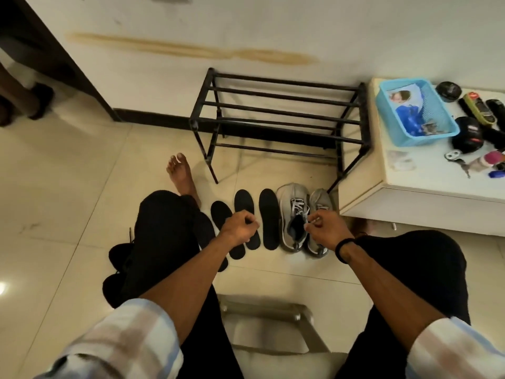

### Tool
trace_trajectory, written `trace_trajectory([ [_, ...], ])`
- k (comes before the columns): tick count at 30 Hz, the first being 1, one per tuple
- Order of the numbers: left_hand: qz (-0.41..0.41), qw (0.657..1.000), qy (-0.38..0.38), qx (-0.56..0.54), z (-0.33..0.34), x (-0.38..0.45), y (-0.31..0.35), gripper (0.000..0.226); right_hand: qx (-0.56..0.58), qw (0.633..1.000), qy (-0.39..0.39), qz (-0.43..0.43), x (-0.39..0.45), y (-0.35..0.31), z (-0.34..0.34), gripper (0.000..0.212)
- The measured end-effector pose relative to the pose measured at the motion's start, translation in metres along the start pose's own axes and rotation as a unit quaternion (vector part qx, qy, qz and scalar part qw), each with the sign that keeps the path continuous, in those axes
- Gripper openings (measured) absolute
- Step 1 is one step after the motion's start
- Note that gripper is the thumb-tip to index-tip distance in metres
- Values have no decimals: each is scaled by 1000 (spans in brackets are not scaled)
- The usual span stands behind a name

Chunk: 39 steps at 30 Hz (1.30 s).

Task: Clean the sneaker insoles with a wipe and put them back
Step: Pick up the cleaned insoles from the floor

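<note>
Three black insoles lie side by side on the tiled floor: a left insole (218,213), a middle insole (243,201) and a right insole (269,214). Right of them stands a pair of grey sneakers (293,198) with pale laces, toes pointing to the wall. My left hand (239,227) hovers over the left and middle insoles, its fingers curled into a fist with nothing visible in it. At the sneakers' openings, my right hand (325,228) pinches a pale lace end (314,220). No wipe shows in either hand.
A black metal shoe rack (281,116) stands against the wall. At right, a low white table (426,181) carries a blue basket (415,113), polish tins and brushes. Black shoes (117,258) sit by my left leg, and my bare foot (180,170) rests near the rack.
</note>
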State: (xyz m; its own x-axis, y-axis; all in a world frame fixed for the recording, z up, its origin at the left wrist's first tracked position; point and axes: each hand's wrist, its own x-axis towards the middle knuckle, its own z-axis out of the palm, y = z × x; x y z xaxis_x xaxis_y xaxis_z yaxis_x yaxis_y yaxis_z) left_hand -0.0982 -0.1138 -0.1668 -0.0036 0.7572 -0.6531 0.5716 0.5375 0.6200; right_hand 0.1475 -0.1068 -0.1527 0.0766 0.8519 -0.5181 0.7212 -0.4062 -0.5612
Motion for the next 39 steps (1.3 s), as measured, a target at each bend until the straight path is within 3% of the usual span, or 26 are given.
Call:
trace_trajectory([
  [4, -63, 998, -3, -6, 8, 21, -43, 16, 0, 999, -47, 25, 16, 4, 37, 7],
  [8, -136, 990, -3, -30, 20, 52, -83, 9, 82, 980, -98, 150, 43, 21, 88, 4],
  [11, -189, 980, 1, -62, 43, 89, -110, 25, 181, 938, -108, 274, 75, 37, 131, 10],
  [15, -245, 966, -31, -78, 78, 136, -130, 18, 276, 871, -91, 396, 112, 53, 180, 31],
  [18, -267, 959, -39, -83, 105, 166, -136, 33, 357, 810, -82, 457, 131, 68, 210, 23],
  [19, -276, 957, -28, -82, 112, 174, -137, 37, 375, 795, -76, 471, 135, 72, 217, 21],
  [22, -317, 942, 31, -102, 131, 199, -136, 46, 414, 761, -57, 497, 156, 84, 237, 48],
  [28, -392, 903, 115, -133, 164, 232, -133, 72, 479, 701, -56, 525, 205, 103, 273, 73],
  [31, -416, 891, 138, -119, 174, 242, -127, 88, 486, 660, -63, 570, 220, 83, 265, 55],
  [35, -393, 904, 154, -70, 179, 244, -127, 85, 495, 634, -34, 593, 230, 69, 258, 34],
  [39, -367, 917, 148, -42, 181, 244, -130, 75, 504, 620, -25, 601, 233, 63, 262, 44],
])
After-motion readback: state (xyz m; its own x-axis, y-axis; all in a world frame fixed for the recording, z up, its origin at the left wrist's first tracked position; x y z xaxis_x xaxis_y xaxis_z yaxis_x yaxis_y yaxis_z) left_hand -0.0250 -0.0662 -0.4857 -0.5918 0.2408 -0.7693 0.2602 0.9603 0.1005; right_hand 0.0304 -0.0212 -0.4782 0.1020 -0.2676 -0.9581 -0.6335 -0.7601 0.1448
